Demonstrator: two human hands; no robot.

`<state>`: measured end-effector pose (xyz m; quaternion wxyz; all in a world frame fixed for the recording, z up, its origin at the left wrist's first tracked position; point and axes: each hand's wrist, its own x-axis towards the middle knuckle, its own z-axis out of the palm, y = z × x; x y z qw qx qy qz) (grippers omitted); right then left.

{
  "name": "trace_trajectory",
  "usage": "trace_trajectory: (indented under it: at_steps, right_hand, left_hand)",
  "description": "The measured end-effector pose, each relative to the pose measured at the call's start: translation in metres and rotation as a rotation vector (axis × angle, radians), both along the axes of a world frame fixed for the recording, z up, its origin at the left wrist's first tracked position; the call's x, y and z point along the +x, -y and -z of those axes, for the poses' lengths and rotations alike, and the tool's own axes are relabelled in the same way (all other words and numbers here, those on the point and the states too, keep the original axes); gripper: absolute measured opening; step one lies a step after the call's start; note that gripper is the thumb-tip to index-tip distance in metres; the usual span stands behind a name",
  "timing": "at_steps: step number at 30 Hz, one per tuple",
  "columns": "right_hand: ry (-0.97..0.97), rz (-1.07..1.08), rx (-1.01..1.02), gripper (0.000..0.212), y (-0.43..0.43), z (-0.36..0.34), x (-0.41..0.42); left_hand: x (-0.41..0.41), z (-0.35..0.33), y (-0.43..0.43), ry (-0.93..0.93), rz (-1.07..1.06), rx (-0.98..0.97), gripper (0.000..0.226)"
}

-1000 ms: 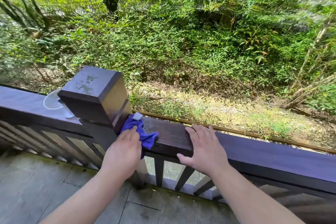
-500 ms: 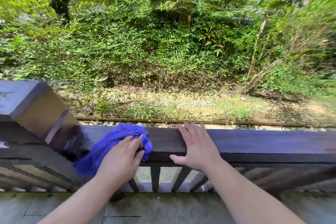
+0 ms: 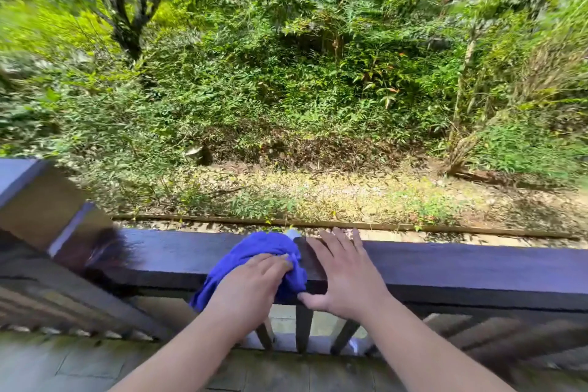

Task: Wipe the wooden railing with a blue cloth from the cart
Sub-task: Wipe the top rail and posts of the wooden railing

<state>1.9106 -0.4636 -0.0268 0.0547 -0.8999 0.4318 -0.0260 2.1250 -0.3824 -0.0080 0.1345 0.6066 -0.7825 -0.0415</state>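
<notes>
Blue cloth (image 3: 254,248) sits bunched on the top of the wooden railing (image 3: 461,264), roughly mid-frame. Part of it is on the flat top and part is draped over the near face, with a tail hanging down in front of the balusters (image 3: 304,325). White tag (image 3: 292,233) sticks out at the cloth's far edge. Left hand (image 3: 251,283) is on top of the cloth, fingers curled into the fabric, gripping it and pressing it against the rail. Right hand (image 3: 343,277) is just beside the cloth on its right, palm down on bare rail. Its fingers are straight and spread across the top, thumb on the near face, holding nothing. Cannot tell whether the thumb touches the cloth edge. Both forearms are bare. Rail surface is dark brown with a purple sheen and looks darker under and around the hands. Square corner post (image 3: 35,200) is at far left, well apart from the hands and motion-blurred where it meets the rail. Grey deck floor (image 3: 63,366) runs along the bottom, also blurred. Beyond the railing: a thin wooden edging strip (image 3: 413,226), a patch of dry ground, then dense green shrubs (image 3: 286,89) and a dark tree trunk (image 3: 127,25) at upper left. Frame edges are smeared.
</notes>
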Motion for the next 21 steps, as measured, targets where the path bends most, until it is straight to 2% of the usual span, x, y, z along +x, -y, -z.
trace_trajectory:
  at_steps: [2,5,9,12,17,21]
  right_hand:
    - [0.007,-0.059,0.012,0.111,-0.002,-0.004,0.024]
    - [-0.001,-0.092,0.054,0.111,-0.006,-0.008,0.067]
    - [-0.031,-0.138,0.054,0.111,-0.012,-0.007,0.119]
    - [-0.045,-0.202,0.025,0.111,-0.02,-0.003,0.155]
    - [-0.029,-0.257,0.007,0.108,-0.029,-0.004,0.218]
    - [-0.032,-0.259,0.009,0.106,-0.034,0.0,0.264]
  left_hand:
    - [0.02,-0.002,-0.006,0.017,-0.048,0.039,0.032]
    - [0.055,-0.006,-0.014,0.0,-0.187,0.078,0.039]
    - [0.11,-0.015,-0.026,0.127,-0.274,0.108,0.053]
    - [0.152,-0.015,-0.037,0.186,-0.431,0.155,0.063]
    - [0.217,-0.017,-0.042,0.342,-0.698,0.25,0.066]
    - [0.239,-0.016,-0.045,0.453,-0.698,0.274,0.062]
